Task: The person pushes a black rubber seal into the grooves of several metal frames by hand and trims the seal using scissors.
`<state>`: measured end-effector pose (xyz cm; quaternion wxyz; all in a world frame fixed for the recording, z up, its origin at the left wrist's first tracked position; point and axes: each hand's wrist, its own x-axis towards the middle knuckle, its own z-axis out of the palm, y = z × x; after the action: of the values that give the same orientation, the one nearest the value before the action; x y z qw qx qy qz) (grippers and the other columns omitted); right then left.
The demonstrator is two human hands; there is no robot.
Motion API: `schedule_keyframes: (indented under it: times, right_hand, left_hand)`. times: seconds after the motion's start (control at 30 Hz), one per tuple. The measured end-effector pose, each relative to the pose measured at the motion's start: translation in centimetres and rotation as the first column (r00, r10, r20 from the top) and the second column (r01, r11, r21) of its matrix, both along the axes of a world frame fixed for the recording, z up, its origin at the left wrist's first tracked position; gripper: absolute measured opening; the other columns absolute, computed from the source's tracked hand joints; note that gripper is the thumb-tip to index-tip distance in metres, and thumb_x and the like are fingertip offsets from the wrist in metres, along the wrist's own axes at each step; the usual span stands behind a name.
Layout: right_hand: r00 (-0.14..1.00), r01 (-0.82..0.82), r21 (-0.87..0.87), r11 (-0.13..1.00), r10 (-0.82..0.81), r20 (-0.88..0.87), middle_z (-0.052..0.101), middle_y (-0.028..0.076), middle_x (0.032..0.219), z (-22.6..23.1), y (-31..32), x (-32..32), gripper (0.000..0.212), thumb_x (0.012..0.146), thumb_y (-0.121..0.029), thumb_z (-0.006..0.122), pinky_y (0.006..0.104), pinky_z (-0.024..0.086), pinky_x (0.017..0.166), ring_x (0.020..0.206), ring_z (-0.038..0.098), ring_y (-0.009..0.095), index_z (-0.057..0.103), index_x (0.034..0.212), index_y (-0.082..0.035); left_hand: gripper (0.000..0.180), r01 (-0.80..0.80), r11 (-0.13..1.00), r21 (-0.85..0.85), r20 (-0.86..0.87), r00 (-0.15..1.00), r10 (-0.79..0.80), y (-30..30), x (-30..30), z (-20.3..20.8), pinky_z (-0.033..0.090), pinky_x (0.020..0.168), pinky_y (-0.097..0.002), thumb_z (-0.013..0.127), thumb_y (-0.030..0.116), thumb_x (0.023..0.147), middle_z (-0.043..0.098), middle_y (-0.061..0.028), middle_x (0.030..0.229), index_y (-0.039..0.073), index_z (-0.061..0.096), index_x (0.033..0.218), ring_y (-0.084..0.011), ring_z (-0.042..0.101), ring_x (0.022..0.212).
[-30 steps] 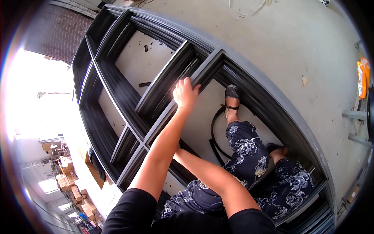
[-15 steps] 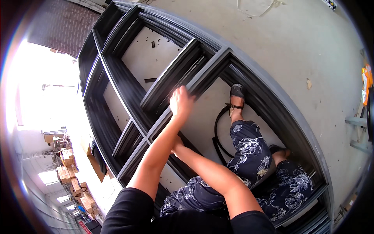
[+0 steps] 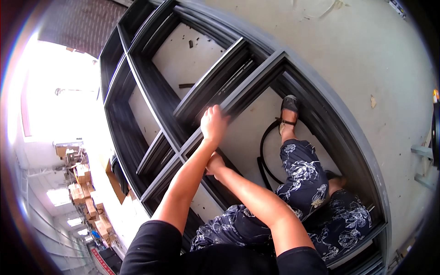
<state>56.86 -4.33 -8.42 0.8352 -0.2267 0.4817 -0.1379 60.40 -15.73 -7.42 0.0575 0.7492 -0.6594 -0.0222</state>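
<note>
A stack of dark grey metal frames (image 3: 167,123) with crossbars lies before me. Over one crossbar (image 3: 250,82) my left hand (image 3: 213,123) is bent, its fingers curled and partly smeared by motion; whatever they hold is not clear. My right hand (image 3: 215,164) is lower, on the inner side of the same bar and partly covered by my left forearm. It looks closed, with its fingertips hidden. A curved black strip (image 3: 262,144) lies on the floor inside the nearest opening, beside my foot.
My feet, in black shoes (image 3: 290,104), stand inside a frame opening, with bars around my legs. Dark scraps (image 3: 190,44) are scattered on the floor (image 3: 357,59). Cardboard boxes (image 3: 82,192) are piled at the left, and metal brackets (image 3: 424,151) stick out at the right.
The view has shifted, so the frames appear farther right. My left hand is slightly nearer along the crossbar. More of my right hand shows past my left forearm.
</note>
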Motion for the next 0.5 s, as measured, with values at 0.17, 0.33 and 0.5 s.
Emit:
schedule_keyframes:
  times: [0.17,0.33,0.5]
  right_hand:
    - [0.993,-0.004,0.044,0.999,-0.001,0.119,0.066,0.005,0.066,-3.2,0.1,-0.2,0.026,0.089,-0.028,0.064,0.0327,0.046,0.048,0.055,0.062,0.016,0.066,0.086,-0.001]
    - [0.995,-0.100,-0.014,0.995,0.100,-0.028,0.070,0.013,0.085,-1.4,0.1,-0.3,0.031,0.084,-0.024,0.070,0.0337,0.053,0.059,0.072,0.069,0.020,0.063,0.099,0.002]
    - [0.975,-0.211,-0.067,0.975,0.204,-0.090,0.069,0.020,0.106,-5.0,0.6,0.3,0.049,0.081,-0.025,0.074,0.0330,0.053,0.081,0.097,0.068,0.022,0.057,0.115,0.007]
  left_hand:
    - [0.064,0.014,1.000,-0.001,-0.087,0.996,-0.014,-0.7,-1.5,-0.1,0.048,0.090,-0.0422,0.080,0.037,0.076,0.062,-0.0178,0.108,-0.001,0.054,0.120,-0.0367,0.060,0.104]
    - [0.088,0.042,0.997,0.062,-0.039,0.998,-0.040,2.8,1.9,0.9,0.045,0.095,-0.0439,0.085,0.037,0.069,0.058,-0.0188,0.116,-0.001,0.044,0.137,-0.0357,0.056,0.111]
    - [0.085,0.035,0.993,0.117,-0.071,0.997,-0.027,3.8,2.7,0.7,0.044,0.097,-0.0433,0.083,0.033,0.072,0.058,-0.0193,0.117,-0.001,0.042,0.139,-0.0356,0.055,0.112]
